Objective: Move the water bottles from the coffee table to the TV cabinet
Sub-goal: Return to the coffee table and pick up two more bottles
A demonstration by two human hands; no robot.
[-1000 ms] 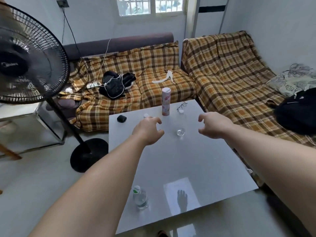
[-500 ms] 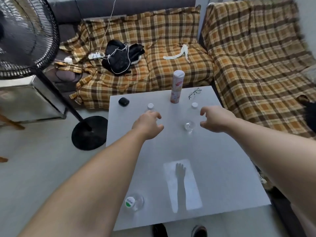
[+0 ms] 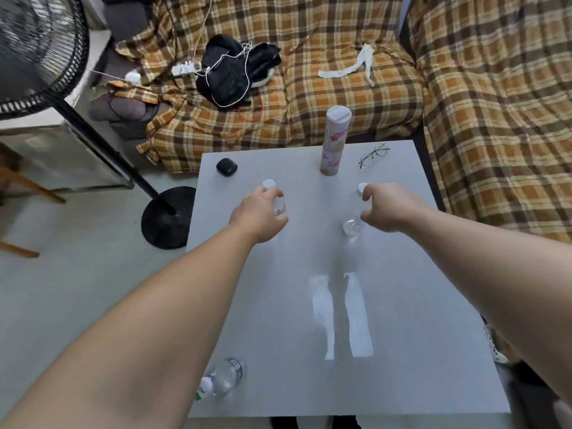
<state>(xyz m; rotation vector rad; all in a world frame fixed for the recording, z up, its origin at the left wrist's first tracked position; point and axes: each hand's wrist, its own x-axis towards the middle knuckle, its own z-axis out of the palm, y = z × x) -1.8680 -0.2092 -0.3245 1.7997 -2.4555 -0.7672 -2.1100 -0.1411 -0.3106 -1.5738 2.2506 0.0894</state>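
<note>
Three clear water bottles with white caps stand on the white coffee table (image 3: 411,342). My left hand (image 3: 258,216) wraps around the left bottle (image 3: 279,205) at mid-table, whose cap shows above my fingers. My right hand (image 3: 388,209) curls around the right bottle (image 3: 352,226), index finger by the cap and thumb lower on the body. Both bottles stand upright on the table. The third bottle (image 3: 223,378), with a green label, stands near the table's front left corner, beside my left forearm. The TV cabinet is out of view.
A tall pink snack can (image 3: 335,140), a pair of glasses (image 3: 373,155) and a black earbud case (image 3: 226,166) sit at the table's far edge. A plaid-covered sofa (image 3: 495,119) wraps behind and to the right. A standing fan's base (image 3: 167,218) is on the floor to the left.
The view has tilted down and moved closer to the table. Both hands have reached forward from above the table and closed around the two far bottles.
</note>
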